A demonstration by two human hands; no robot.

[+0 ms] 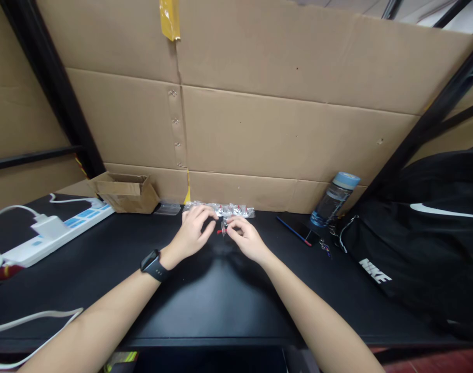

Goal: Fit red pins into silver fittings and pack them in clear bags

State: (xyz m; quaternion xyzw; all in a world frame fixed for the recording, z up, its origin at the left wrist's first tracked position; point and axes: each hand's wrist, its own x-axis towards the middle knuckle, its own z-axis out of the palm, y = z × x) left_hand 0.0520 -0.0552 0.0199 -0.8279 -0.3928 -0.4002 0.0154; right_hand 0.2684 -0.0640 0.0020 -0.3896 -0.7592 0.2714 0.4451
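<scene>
My right hand pinches a small clear item with a red part between thumb and fingertips, just above the black table. What exactly the item is cannot be made out at this size. To its left, my left hand is curved with a gap between thumb and fingers, and nothing shows in it. Behind both hands, a row of clear plastic packets with red bits inside lies along the foot of the cardboard wall; my left fingers hide part of it. A dark watch is on my left wrist.
An open cardboard box and a white power strip with cables stand at the left. On the right are a blue-lidded bottle, a blue pen, keys and a black bag. Cardboard closes off the back.
</scene>
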